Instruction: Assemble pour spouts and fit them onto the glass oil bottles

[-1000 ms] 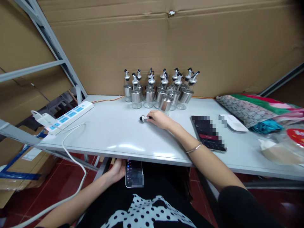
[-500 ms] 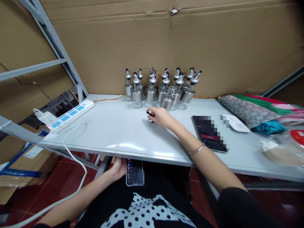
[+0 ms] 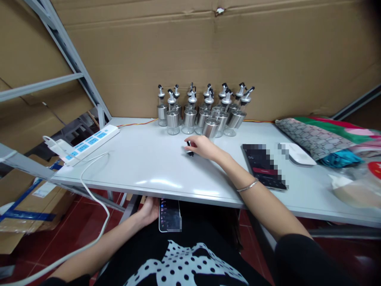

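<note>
Along the back of the table (image 3: 143, 155) stand bottles (image 3: 173, 120), most wearing spouts (image 3: 172, 96); apparently only the front bottle (image 3: 211, 128) lacks one. Below the table's front edge, the left hand (image 3: 149, 210) meets a phone (image 3: 170, 214) (fingers hidden; grip I cannot tell). Over the table's middle, the right hand (image 3: 201, 147) pinches a loose spout (image 3: 190, 152), not yet fitted.

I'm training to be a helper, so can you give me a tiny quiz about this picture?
1. Pick one. The left hand has: A) a phone, B) a spoon, C) a cup.
2. True or false: the power strip is to the left of the bottles.
3. Which hand is nearer the bottles?

Key: 1. A. 2. True. 3. The right hand.
</note>
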### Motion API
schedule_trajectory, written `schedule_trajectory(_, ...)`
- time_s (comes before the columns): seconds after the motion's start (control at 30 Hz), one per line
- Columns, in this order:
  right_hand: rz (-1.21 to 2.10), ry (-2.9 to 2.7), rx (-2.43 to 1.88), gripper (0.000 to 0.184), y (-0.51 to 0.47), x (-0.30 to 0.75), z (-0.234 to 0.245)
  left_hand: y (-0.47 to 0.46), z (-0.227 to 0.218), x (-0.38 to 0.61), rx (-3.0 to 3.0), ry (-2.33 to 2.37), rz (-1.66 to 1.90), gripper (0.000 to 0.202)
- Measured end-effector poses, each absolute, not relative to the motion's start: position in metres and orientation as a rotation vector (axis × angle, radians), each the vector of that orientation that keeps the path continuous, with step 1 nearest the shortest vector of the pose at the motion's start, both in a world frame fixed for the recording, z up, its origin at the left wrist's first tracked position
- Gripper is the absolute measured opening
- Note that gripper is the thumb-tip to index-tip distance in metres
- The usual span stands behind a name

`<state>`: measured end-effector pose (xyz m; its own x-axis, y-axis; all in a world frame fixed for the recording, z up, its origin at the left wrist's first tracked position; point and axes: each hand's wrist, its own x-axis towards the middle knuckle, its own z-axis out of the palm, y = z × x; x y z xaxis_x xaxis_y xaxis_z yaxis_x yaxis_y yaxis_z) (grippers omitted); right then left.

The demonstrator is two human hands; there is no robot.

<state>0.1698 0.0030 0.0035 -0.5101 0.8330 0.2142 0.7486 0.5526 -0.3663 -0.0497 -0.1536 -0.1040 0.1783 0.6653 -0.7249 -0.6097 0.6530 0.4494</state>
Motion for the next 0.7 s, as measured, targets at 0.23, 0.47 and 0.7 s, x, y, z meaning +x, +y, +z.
schedule_trajectory(0.23,0.329,-2.397,-1.203,0.023,0.007,0.168,-0.011,-0.154,-0.105,-0.051,0.083,1.022,0.900,0.035)
schedule_trajectory(0.47,0.371,-2.302,-1.092,0.030,0.008,0.165,-0.012,-0.152,-0.119,-0.054,0.098,1.000,0.938,0.020)
schedule_trajectory(0.7,0.253,-2.317,-0.971,0.016,0.004,0.163,-0.006,-0.152,-0.127,-0.054,0.106,0.977,0.926,0.028)
